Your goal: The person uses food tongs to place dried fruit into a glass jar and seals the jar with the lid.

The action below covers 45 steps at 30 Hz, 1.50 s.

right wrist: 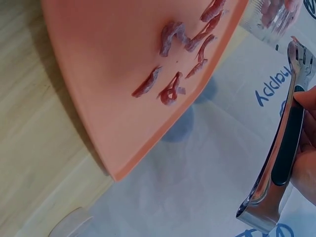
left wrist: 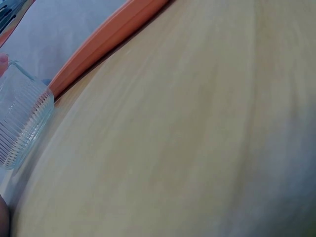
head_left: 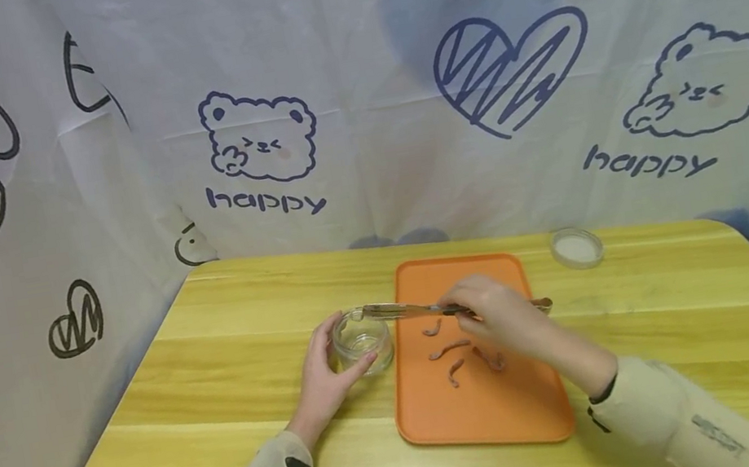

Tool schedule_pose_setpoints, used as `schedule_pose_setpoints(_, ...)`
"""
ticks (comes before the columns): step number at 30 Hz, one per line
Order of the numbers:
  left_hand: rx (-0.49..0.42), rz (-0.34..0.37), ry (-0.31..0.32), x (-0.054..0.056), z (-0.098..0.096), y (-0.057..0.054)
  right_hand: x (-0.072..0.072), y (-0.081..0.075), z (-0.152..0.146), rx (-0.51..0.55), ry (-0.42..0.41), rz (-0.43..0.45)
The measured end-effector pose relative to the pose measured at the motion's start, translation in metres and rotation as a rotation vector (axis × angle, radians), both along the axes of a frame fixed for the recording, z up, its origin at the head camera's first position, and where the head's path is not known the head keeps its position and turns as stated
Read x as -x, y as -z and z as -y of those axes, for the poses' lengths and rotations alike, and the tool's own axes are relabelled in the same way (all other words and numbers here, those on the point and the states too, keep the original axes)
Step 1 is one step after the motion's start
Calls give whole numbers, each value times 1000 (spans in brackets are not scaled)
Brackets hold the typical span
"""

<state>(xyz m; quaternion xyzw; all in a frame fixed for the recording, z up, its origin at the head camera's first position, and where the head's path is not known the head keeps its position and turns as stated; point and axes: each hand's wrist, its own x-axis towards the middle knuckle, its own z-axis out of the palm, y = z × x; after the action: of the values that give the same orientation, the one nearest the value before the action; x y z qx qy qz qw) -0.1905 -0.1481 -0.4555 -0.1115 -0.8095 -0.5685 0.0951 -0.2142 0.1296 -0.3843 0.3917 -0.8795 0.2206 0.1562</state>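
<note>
My left hand (head_left: 324, 378) holds a clear glass jar (head_left: 382, 354) upright on the table, its thumb and fingers around the sides. Ribbed glass shows on the jar (left wrist: 24, 116) in the left wrist view. Metal tongs (head_left: 395, 310) with dark grips are held in my right hand (head_left: 499, 312), nearly level, their tips at the jar's open mouth. A small reddish bit shows at the tong tips in the right wrist view; its kind is unclear. Several thin strips of raw meat (right wrist: 148, 83) lie on an orange tray (head_left: 480, 422) below my right hand.
A round, clear-rimmed lid (head_left: 576, 248) lies beyond the tray's right side, near the table's back edge. The wooden table (head_left: 226, 324) meets a printed white cloth (head_left: 395, 180) at the back and left. The tray's raised rim runs close to the jar's right side.
</note>
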Motion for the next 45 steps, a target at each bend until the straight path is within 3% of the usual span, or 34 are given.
schedule_pose_setpoints(11, 7, -5, 0, 0, 0, 2, -1, 0, 10, -36, 8, 17)
schedule_pose_setpoints(18, -16, -3, -11, 17, 8, 34, -2, 0, 11, -37, -9, 22)
schedule_pose_setpoints(24, -25, -14, -12, 19, 9, 38, -3, -2, 9, -26, 1, 50)
schedule_pose_setpoints(37, -25, -11, -12, 18, 9, 36, -2, -6, -10, 2, 53, 68)
schedule_pose_setpoints(45, 0, -3, -1, 0, 0, 0, 2, -8, -36, 15, 114, 42)
